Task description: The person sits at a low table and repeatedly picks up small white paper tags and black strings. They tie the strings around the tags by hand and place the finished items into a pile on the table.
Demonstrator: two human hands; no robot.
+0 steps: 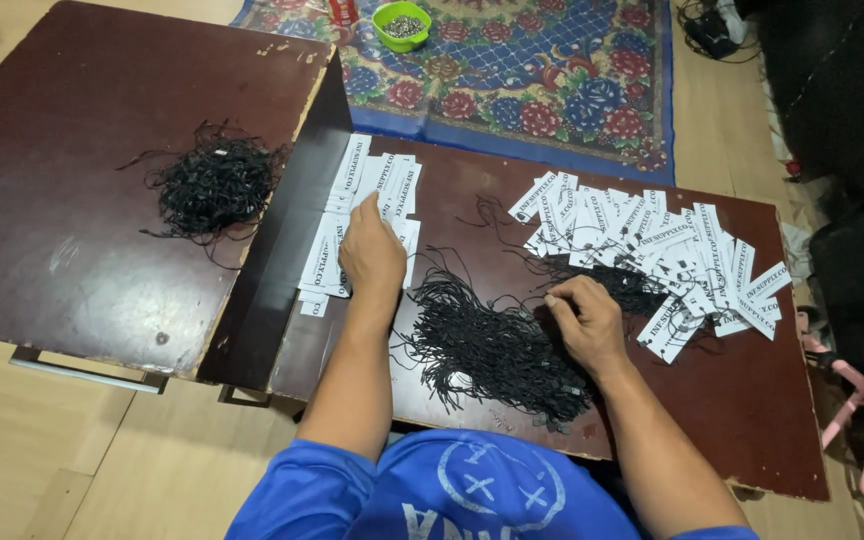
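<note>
the left hand [370, 255] lay flat, palm down, on the white paper tags [357, 215] stacked in rows near the middle of the frame, its fingers held close together and pointing toward the top. those tags sat on the near dark brown table [732, 400], close to its left edge. the right hand [580, 318], right of centre, was curled with its fingertips bunched and pinching thin black strings at the upper edge of the large string pile [497, 350]; exactly how many strands it held could not be told. that pile lay between the two forearms, in the lower middle of the frame. just above and to the right of the right hand spread a loose heap of strung tags [652, 255], white with black cords trailing from them, reaching toward the right side of the table.

a second dark table [72, 260] filled the upper left, carrying a smaller tangle of black strings [214, 185]. at the top centre a green bowl [402, 25] of small metal pieces rested on a flowered blue rug [552, 80]. the person's blue shirt [432, 490] showed at the bottom edge.
</note>
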